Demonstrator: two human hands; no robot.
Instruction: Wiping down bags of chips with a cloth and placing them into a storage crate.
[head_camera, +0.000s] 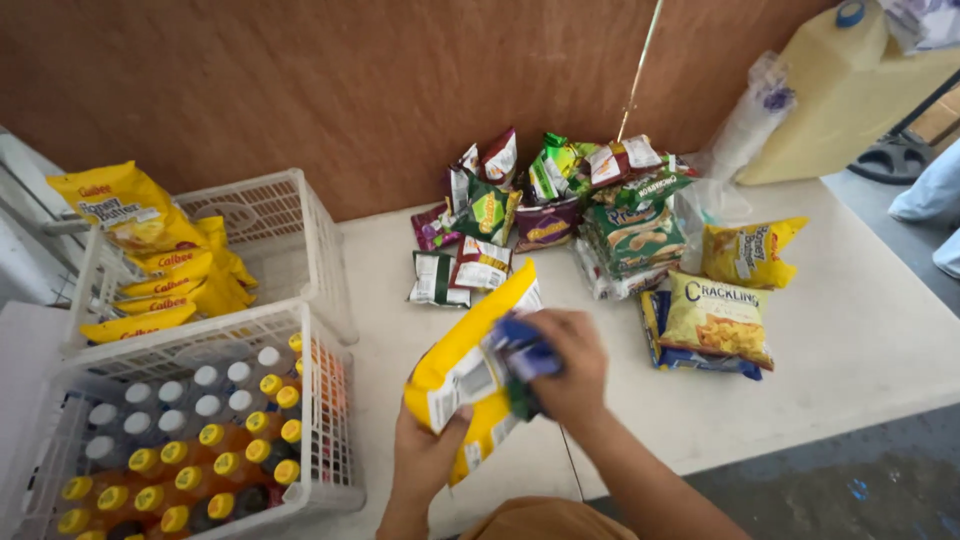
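My left hand (428, 455) grips the lower edge of a large yellow snack bag (462, 372), held tilted above the white table (860, 340). My right hand (570, 365) is closed on a small blue and purple snack packet (522, 352), pressed against the yellow bag's right side. A heap of small snack packets (560, 215) in green, purple, red and white lies on the table just beyond my hands.
Left, a white plastic basket (290, 255) holds several yellow chip bags (150, 250); a nearer white crate (335, 440) holds bottles with yellow and white caps. Yellow snack bags (720, 315) lie right. A large yellowish jug (850, 90) and brown wall stand behind.
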